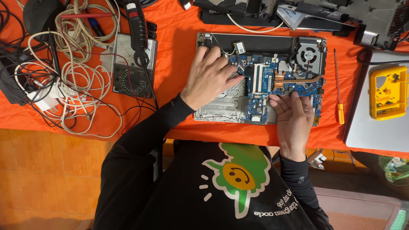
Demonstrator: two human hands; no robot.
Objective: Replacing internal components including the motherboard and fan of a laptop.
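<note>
A person in a black long-sleeved top is leaning over an orange cloth-covered table point(179, 38), seen from above. An opened laptop base point(260, 76) is lying in the middle of the table, its blue circuit board point(266, 81), copper heat pipe point(298, 79) and round cooling fan point(309, 53) exposed.

The left hand point(208, 76) is resting flat on the left half of the laptop base, fingers spread and relaxed, grasping nothing, its fingertips touching the board's left edge. The right hand point(294, 117) is sitting at the near edge of the base, fingers curled against the board's near right part; whether it is pinching anything cannot be told.

An orange-handled screwdriver point(338, 87) is lying just right of the laptop base. Further right, a yellow parts tray point(387, 91) is sitting on a grey laptop lid point(370, 132). To the left, an analogue multimeter point(134, 66) is lying beside a tangle of white and black cables point(64, 81). More dismantled electronics point(324, 15) are crowding the far edge.
</note>
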